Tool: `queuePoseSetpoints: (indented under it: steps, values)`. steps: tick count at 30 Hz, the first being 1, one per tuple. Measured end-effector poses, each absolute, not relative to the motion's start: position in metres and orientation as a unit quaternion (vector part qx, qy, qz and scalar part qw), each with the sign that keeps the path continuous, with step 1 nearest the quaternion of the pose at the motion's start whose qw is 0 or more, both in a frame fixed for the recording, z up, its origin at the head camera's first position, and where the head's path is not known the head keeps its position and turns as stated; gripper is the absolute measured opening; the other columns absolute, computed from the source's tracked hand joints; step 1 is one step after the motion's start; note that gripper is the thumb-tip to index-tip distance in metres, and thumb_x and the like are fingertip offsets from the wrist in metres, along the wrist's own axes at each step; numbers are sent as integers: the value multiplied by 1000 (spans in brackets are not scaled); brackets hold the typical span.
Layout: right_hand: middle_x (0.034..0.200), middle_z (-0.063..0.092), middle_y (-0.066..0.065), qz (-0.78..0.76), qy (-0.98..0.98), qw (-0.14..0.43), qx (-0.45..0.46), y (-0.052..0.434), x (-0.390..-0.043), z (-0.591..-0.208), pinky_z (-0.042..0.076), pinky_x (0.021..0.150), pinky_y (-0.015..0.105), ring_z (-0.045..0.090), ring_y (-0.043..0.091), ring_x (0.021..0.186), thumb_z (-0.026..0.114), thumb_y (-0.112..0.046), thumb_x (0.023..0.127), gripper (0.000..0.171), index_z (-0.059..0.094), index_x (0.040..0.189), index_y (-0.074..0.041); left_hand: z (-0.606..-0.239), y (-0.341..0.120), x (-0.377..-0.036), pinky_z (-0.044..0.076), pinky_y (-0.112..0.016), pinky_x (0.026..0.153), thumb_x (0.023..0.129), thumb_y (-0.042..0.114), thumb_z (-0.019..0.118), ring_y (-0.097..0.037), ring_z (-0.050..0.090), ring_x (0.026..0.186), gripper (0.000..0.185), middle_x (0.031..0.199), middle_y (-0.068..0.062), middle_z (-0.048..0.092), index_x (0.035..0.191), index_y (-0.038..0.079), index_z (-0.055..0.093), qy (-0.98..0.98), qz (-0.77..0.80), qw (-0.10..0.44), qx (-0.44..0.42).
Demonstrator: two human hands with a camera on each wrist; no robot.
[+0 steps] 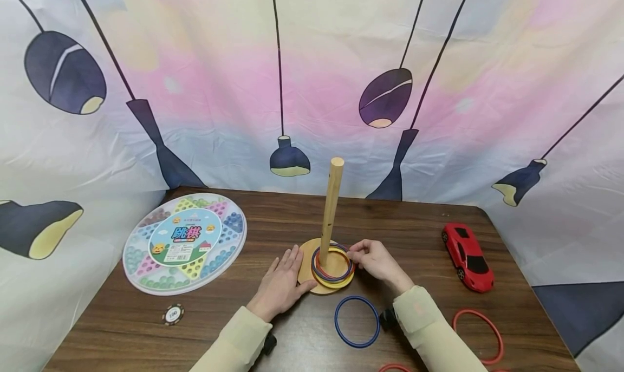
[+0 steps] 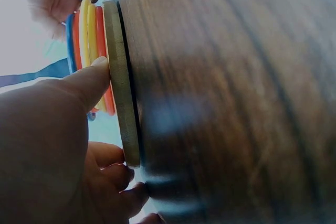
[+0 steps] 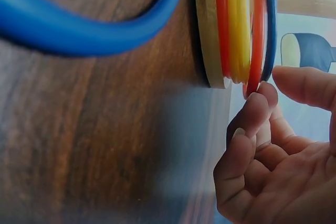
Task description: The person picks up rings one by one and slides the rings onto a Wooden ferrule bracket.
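Observation:
A wooden ring-toss stand has an upright post [image 1: 332,198] on a round base [image 1: 307,258]. Rings lie stacked around the post: a red ring [image 3: 223,24] lowest, yellow rings [image 3: 239,35], another red ring [image 3: 256,40], and a blue ring [image 3: 271,19] on top. My left hand [image 1: 280,285] rests against the base's left side with its fingers straight; the thumb touches the base's front edge. At the stack's right side, my right hand [image 1: 377,261] pinches the blue and upper red rings between thumb and fingers.
A loose blue ring [image 1: 336,321] lies in front of the stand. Red rings [image 1: 500,342] lie at the front right, some cut off by the frame. A red toy car [image 1: 468,257] stands right, a Chinese checkers board [image 1: 185,242] left, with a poker chip [image 1: 173,314] before it.

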State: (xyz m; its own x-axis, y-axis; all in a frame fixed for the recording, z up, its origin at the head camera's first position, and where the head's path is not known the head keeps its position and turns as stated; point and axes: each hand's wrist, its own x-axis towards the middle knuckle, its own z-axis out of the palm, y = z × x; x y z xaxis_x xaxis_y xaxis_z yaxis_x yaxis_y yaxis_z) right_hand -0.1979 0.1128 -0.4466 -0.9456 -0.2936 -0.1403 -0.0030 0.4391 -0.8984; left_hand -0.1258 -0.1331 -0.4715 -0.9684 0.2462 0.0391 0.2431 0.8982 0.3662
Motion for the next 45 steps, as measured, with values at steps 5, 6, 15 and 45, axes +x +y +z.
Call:
queuePoseSetpoints:
  steps: [5,6,15,45]
  values:
    - [77,64,5,-520,839,138,-84,115,-197,-447,52,65,36,60,22,68,66,-11,91,15,66,99,2,-471,-134,-125,24,-53,113,94,52,57,-35,26,143,82,156,-20,27,149,-4,33,974,189,5,125]
    - [78,64,5,-520,839,139,-83,115,-197,-447,53,65,36,60,23,69,66,-11,92,16,66,99,2,-471,-134,-125,24,-53,113,94,52,57,-35,26,143,82,156,-20,26,149,-4,32,974,189,6,125]
    - [85,65,10,-496,854,131,-89,133,-191,-441,53,67,36,62,29,73,66,-19,93,22,65,103,0,-472,-134,-123,23,-54,113,94,53,56,-35,25,144,83,157,-19,25,150,-3,31,973,193,14,124]
    - [92,58,3,-333,937,108,17,247,-106,-411,43,62,30,52,15,73,59,-57,91,64,58,124,-2,-473,-134,-123,22,-53,114,94,53,55,-35,23,144,83,157,-19,24,150,-4,31,973,192,17,125]
